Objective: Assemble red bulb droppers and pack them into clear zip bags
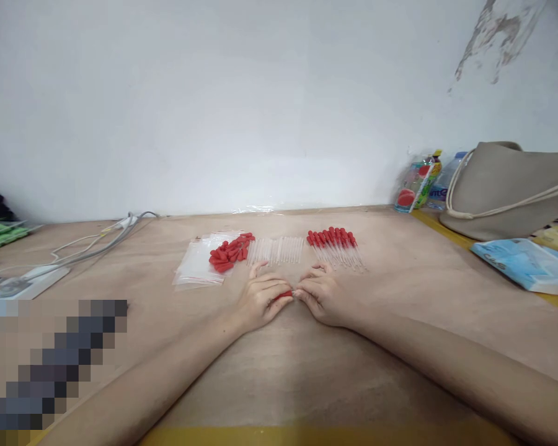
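Over the middle of the table, my left hand (264, 298) pinches a red rubber bulb (283, 295) between thumb and fingers. My right hand (323, 295) meets it from the right, its fingertips closed around a thin clear glass tube, mostly hidden, at the bulb's end. Behind my left hand lies a pile of loose red rubber bulbs (227, 253), partly on clear plastic bags (198, 266). A row of clear glass tubes (276, 250) is laid out just beyond both hands. Several droppers with red bulbs (335, 244) lie side by side behind my right hand.
A white power strip (37, 280) with cables (93, 244) is at the left. On the right are a grey bag (511, 186), drink bottles (418, 186) and a blue tissue pack (525, 263). The white wall (214, 111) closes off the table's far side.
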The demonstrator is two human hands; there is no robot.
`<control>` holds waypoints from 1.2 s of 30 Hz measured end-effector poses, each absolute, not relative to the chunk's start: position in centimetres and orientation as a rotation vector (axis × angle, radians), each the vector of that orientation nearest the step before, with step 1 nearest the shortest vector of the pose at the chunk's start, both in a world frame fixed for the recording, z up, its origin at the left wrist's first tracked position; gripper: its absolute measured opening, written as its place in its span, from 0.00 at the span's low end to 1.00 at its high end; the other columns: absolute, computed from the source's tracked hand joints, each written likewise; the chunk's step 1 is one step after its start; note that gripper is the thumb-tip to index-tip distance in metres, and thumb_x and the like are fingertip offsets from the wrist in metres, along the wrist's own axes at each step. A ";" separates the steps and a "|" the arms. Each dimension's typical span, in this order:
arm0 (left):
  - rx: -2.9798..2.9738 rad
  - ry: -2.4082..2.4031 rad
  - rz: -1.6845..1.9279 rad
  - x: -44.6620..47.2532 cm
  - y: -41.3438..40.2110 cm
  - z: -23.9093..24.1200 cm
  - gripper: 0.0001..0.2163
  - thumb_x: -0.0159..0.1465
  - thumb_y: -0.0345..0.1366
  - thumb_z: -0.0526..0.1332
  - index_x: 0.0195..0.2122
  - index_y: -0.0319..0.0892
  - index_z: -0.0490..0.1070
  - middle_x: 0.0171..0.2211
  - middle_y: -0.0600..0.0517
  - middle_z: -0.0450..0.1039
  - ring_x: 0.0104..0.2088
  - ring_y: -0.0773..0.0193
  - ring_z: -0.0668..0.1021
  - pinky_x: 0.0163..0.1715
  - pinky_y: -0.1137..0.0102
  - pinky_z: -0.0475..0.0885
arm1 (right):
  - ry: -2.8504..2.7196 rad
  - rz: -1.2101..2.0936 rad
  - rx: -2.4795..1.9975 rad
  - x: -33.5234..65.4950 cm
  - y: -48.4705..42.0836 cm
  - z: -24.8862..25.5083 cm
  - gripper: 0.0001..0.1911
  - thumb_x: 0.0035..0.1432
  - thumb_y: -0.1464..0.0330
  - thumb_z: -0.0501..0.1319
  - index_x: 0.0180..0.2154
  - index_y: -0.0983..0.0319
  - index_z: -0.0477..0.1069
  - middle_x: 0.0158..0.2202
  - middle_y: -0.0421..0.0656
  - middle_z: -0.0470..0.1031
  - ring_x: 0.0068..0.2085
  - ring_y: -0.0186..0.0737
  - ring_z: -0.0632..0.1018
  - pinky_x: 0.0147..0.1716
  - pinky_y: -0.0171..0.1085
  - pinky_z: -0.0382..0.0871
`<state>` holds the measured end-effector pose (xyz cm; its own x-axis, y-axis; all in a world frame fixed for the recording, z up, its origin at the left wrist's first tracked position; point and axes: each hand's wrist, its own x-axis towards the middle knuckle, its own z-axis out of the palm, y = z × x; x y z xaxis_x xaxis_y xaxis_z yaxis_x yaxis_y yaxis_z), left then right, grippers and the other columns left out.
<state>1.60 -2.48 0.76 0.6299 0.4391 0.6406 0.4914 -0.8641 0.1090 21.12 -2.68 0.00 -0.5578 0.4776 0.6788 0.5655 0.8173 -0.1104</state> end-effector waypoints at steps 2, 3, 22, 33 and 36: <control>-2.762 -0.774 -1.061 1.6 -2.5 0.7 0.06 0.61 0.36 0.56 0.34 0.44 0.71 0.32 0.53 0.76 0.36 0.66 0.76 0.56 0.58 0.49 | -2.266 -0.185 -0.782 21.0 -2.9 0.0 0.11 0.58 0.71 0.52 0.25 0.63 0.68 0.27 0.41 0.73 0.32 0.33 0.72 0.45 0.43 0.53; -2.760 -0.772 -1.056 1.6 -2.5 0.7 0.06 0.61 0.36 0.56 0.35 0.44 0.71 0.33 0.53 0.76 0.36 0.66 0.76 0.56 0.57 0.49 | -2.270 -0.193 -0.793 20.9 -3.0 0.1 0.11 0.58 0.70 0.52 0.26 0.63 0.68 0.27 0.41 0.73 0.32 0.33 0.71 0.45 0.43 0.53; -2.840 -1.315 -0.995 0.2 -1.7 0.6 0.12 0.60 0.37 0.56 0.45 0.44 0.66 0.43 0.49 0.67 0.44 0.60 0.70 0.43 0.64 0.67 | -1.779 0.086 -1.912 25.1 7.5 2.9 0.14 0.51 0.64 0.53 0.22 0.65 0.72 0.23 0.47 0.73 0.26 0.39 0.72 0.25 0.34 0.57; -2.848 -1.315 -0.958 0.2 -1.6 0.6 0.10 0.60 0.36 0.56 0.43 0.43 0.67 0.41 0.49 0.69 0.40 0.62 0.72 0.40 0.67 0.68 | -1.818 0.044 -2.032 22.7 6.2 3.3 0.17 0.52 0.57 0.52 0.32 0.62 0.73 0.33 0.49 0.74 0.37 0.45 0.74 0.32 0.37 0.64; -2.866 -1.301 -0.938 0.4 -1.7 0.6 0.09 0.60 0.36 0.56 0.41 0.42 0.68 0.40 0.49 0.70 0.40 0.62 0.72 0.39 0.68 0.68 | -1.894 0.120 -2.044 20.7 5.9 3.2 0.15 0.53 0.60 0.53 0.34 0.62 0.72 0.36 0.49 0.74 0.39 0.46 0.74 0.34 0.38 0.65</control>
